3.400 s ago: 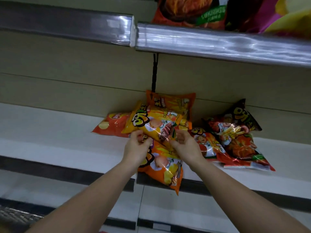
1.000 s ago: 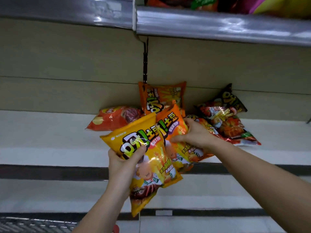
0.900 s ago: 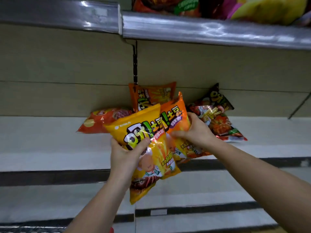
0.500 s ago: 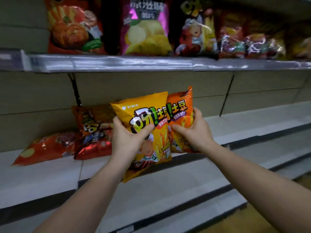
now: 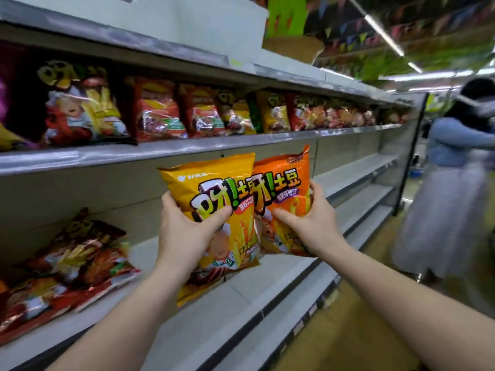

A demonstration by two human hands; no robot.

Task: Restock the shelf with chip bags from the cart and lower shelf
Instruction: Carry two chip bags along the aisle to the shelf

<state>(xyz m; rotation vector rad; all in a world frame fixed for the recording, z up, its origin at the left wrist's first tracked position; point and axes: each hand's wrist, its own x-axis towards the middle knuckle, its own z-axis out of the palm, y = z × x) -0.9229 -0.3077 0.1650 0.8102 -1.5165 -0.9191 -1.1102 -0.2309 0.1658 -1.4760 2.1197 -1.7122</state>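
left hand [image 5: 187, 234] grips yellow chip bag [image 5: 214, 188] mid-frame. right hand [image 5: 310, 223] grips orange chip bag [image 5: 284, 183] just beside it, bags overlapping.

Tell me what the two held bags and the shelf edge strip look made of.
Yellow bag and orange bag: thin printed plastic film, glossy by the sheen; it creases and dents where the left hand and right hand grip. Shelf edge strip: shiny silver, streaky reflections; metal or clear plastic over a rail, cannot tell which.
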